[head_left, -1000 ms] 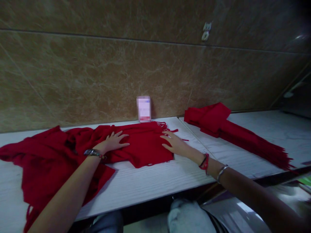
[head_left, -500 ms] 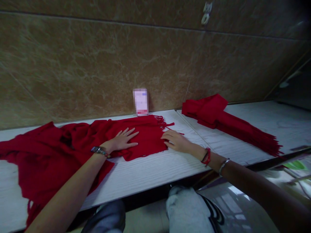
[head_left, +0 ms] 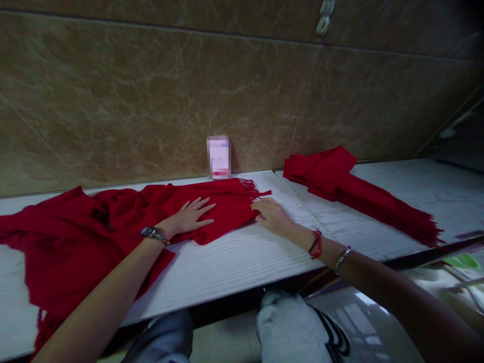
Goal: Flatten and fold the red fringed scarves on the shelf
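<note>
A red scarf with fringed ends lies spread across the white surface, rumpled on the left and flatter toward its right end. My left hand rests flat on the scarf with its fingers spread. At the scarf's right edge, my right hand pinches the cloth near the fringe between thumb and fingers. The scarf's front edge is drawn up slantwise toward that pinch.
A second red scarf, folded into a crossed shape with fringe, lies to the right. Against the brown marbled wall leans a phone-like object with a blurred face. The white surface ends just before my knees.
My right hand has closed on the scarf's edge and lifted its near corner a little up and back. My left hand stays flat in place.
</note>
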`<state>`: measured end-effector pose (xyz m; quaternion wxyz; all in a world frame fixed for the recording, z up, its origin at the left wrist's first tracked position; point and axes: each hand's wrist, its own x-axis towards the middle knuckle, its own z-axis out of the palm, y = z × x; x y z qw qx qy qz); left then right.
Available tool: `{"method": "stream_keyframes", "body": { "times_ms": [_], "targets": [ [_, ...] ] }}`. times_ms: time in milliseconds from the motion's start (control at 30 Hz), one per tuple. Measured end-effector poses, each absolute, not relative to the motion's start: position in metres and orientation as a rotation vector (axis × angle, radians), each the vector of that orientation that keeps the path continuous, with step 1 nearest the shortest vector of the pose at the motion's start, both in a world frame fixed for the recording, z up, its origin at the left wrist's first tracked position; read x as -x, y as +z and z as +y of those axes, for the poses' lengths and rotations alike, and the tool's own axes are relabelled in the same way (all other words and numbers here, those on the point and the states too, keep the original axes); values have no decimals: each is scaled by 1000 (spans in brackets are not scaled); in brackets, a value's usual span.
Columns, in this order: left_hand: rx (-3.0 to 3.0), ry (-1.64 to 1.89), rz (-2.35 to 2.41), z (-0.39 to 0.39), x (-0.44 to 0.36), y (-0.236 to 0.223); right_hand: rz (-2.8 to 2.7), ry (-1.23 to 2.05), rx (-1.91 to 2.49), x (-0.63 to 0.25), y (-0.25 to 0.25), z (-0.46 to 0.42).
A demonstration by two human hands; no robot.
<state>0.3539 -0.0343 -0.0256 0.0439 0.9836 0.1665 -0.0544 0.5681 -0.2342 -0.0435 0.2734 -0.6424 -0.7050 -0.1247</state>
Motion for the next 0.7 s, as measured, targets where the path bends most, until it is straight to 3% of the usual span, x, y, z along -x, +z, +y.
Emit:
{"method": "stream_keyframes", "body": {
  "times_ms": [133, 367, 533, 700],
  "targets": [
    [-3023, -149, 500, -35, -354, -26, -1750, -307, 1617, -569, -38, -237],
    [-3013, -139, 451, -40, -352, -22, -2034, 175, 1541, -566, -30, -249],
    [-3085, -27, 327, -51, -354, -11, -2117, -68, 1667, -559, -40, -235],
    [-3017, -135, 102, -65, -359, -14, -1765, -325, 1785, -572, -46, -231]
  ]
}}
